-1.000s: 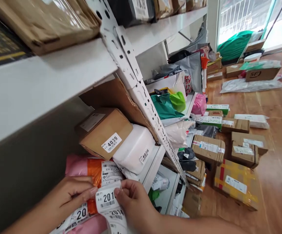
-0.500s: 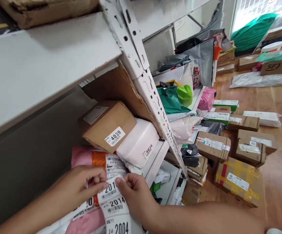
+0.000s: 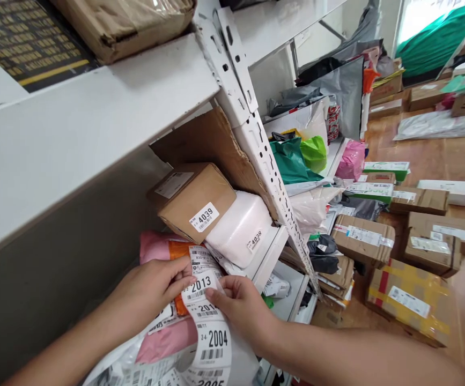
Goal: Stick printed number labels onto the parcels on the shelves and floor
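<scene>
A curling strip of white number labels [image 3: 213,343] hangs between my hands, with 2013 at its top and 2004 lower down. My left hand [image 3: 162,281] pinches the strip's upper left edge. Thumb and fingers of my right hand [image 3: 242,308] are closed on its right side, the thumb near the 2014 label. Right behind the strip lies a pink and orange parcel [image 3: 155,247] bearing a printed shipping label [image 3: 205,258]. Beyond it sit a brown box [image 3: 198,198] marked 4039 and a white wrapped parcel [image 3: 242,228] marked 4038.
A white metal shelf post [image 3: 270,161] rises right of the parcels, and an upper shelf board [image 3: 95,128] overhangs my left arm. Several cardboard boxes, including a yellow-taped box [image 3: 409,303], stand on the wooden floor [image 3: 381,364] at right. Bagged parcels [image 3: 296,161] fill the neighbouring shelf.
The view has shifted, so the shelf and boxes appear farther right. My right thumb has slid down the strip from the top label toward 2014, and more of the strip shows below.
</scene>
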### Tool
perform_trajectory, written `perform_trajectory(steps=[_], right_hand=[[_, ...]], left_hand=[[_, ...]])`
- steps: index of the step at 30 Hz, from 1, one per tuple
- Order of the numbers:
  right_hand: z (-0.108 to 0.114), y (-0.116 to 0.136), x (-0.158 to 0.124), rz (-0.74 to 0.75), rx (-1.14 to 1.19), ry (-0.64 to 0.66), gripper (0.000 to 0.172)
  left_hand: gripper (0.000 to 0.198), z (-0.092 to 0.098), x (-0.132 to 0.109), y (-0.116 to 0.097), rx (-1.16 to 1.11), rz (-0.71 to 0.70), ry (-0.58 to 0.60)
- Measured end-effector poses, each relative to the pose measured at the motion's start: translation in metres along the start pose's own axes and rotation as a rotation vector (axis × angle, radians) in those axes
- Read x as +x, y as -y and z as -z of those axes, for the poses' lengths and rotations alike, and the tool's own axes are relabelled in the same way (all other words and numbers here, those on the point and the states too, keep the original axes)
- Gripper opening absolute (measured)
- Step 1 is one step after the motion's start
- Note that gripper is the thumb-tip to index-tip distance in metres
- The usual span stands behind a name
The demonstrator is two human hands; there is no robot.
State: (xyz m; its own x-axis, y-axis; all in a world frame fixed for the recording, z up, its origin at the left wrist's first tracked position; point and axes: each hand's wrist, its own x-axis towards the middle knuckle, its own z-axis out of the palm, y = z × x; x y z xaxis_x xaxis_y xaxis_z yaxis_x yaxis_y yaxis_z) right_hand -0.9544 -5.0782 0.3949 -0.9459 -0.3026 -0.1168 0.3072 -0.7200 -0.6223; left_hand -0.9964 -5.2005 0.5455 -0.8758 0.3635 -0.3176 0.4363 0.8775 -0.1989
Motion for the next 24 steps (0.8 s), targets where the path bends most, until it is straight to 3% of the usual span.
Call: perform_trajectory(steps=[8,16,20,24], right_hand=[[0.0,-0.001,-0.004,-0.08,-0.005,-0.104,0.06],[0.002,-0.005,-0.027,-0.123,0.146,-0.032,0.052],[0.017,-0.022,-0.041,-0.126,0.127,0.002,0.05],[0.045,-0.026,-0.054,-0.011,0.04,0.076,0.041]], left_hand=[[0.031,0.006,0.003,-0.029,0.402,0.037,0.025],[0.031,0.0,0.001,-0.025,0.403,0.004,-0.029],[0.034,0.002,-0.002,-0.032,0.459,0.03,0.035],[0.038,0.006,0.0,-0.05,0.573,0.113,0.011]])
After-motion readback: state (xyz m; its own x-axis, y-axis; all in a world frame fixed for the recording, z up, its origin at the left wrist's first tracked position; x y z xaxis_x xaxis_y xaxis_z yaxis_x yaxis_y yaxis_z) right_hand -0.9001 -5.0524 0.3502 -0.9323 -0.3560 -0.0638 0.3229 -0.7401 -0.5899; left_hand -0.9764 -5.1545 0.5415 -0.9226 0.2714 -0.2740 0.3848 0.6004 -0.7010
